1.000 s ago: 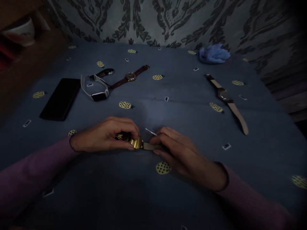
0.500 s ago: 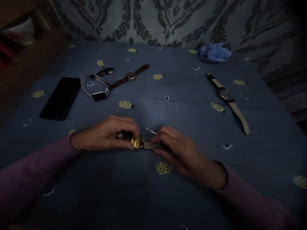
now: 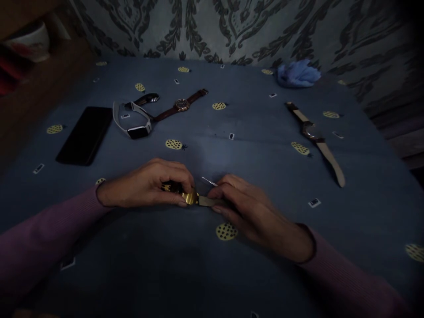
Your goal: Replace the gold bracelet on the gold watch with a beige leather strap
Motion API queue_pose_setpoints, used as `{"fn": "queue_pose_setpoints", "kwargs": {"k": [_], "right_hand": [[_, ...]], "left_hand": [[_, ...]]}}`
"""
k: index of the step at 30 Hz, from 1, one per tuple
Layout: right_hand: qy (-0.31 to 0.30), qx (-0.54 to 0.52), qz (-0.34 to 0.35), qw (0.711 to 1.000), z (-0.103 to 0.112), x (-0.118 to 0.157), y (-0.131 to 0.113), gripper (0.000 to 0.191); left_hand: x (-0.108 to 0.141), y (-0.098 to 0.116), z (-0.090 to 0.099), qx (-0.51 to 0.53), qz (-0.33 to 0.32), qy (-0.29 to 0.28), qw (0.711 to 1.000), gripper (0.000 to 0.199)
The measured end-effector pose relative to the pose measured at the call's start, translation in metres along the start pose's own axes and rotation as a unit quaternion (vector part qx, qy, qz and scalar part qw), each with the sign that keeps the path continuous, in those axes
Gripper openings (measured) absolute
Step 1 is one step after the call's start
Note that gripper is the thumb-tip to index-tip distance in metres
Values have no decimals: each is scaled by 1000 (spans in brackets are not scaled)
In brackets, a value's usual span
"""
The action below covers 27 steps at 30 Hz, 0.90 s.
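Observation:
My left hand [image 3: 155, 183] is closed around the case of a gold wristwatch [image 3: 190, 198], thumb below and fingers above. The case lies with a smooth gold side showing, and a buckle glints under my fingers. My right hand [image 3: 248, 205] pinches the watch's greyish strap [image 3: 206, 201] between thumb and fingers, to the right of the case. A thin metal tool [image 3: 209, 181] also sticks out from the right hand's fingers, its tip pointing up and left, apart from the watch. The rest of the tool is hidden in the hand.
Beyond my left hand lie a black phone [image 3: 85, 136], a white-strapped smartwatch [image 3: 138, 132], a brown-strapped watch [image 3: 182, 104] and a black-strapped watch [image 3: 153, 98]. A light-strapped watch [image 3: 310, 130] lies at right, with a crumpled blue cloth [image 3: 298, 74] near the wall. A bowl [image 3: 31, 43] sits far left.

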State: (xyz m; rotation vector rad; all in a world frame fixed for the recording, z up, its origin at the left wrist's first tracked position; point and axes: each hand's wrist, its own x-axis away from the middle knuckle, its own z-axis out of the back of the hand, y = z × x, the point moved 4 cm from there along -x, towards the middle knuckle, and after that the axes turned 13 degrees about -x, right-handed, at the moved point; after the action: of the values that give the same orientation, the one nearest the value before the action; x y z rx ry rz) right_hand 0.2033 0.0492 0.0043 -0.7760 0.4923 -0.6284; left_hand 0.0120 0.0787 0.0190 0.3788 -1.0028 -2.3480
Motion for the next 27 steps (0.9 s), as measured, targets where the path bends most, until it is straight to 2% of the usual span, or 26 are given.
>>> {"fn": "queue_pose_setpoints", "kwargs": {"k": [27], "right_hand": [[4,-9,13,1000,0,0,-1,6]], "left_hand": [[-1,-1,0,19,17,5,1000,6]]}}
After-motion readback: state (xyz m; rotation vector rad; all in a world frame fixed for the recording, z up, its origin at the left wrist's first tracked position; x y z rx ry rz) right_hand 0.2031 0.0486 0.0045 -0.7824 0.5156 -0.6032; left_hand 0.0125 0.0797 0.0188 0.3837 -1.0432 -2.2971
